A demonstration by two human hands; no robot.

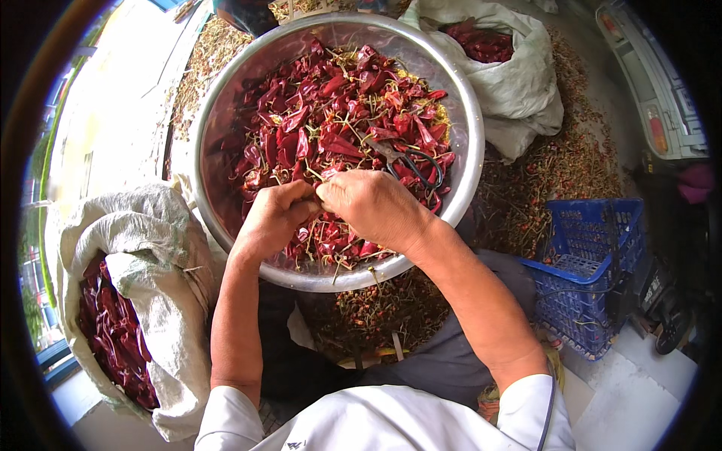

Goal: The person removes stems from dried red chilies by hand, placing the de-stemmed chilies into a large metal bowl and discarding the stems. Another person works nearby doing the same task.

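Note:
A wide metal basin [471, 135] holds many dried red chili peppers [293, 121] with stems and yellow seeds among them. Over its near part, my left hand [276, 217] and my right hand [375, 206] meet with fingers pinched together. Both hold a dried chili pepper by its pale stem, which pokes up between the fingertips; most of the pepper is hidden by the fingers. Scissors with black handles [423, 169] lie on the chilies just beyond my right hand, blades pointing to the far left, with no hand on them.
A white woven sack [169, 304] of dried chilies stands at the left, another woven sack [519, 84] at the far right. A blue plastic basket [575, 304] is at the right. Chili stems and scraps [513, 208] cover the floor around the basin and between the legs.

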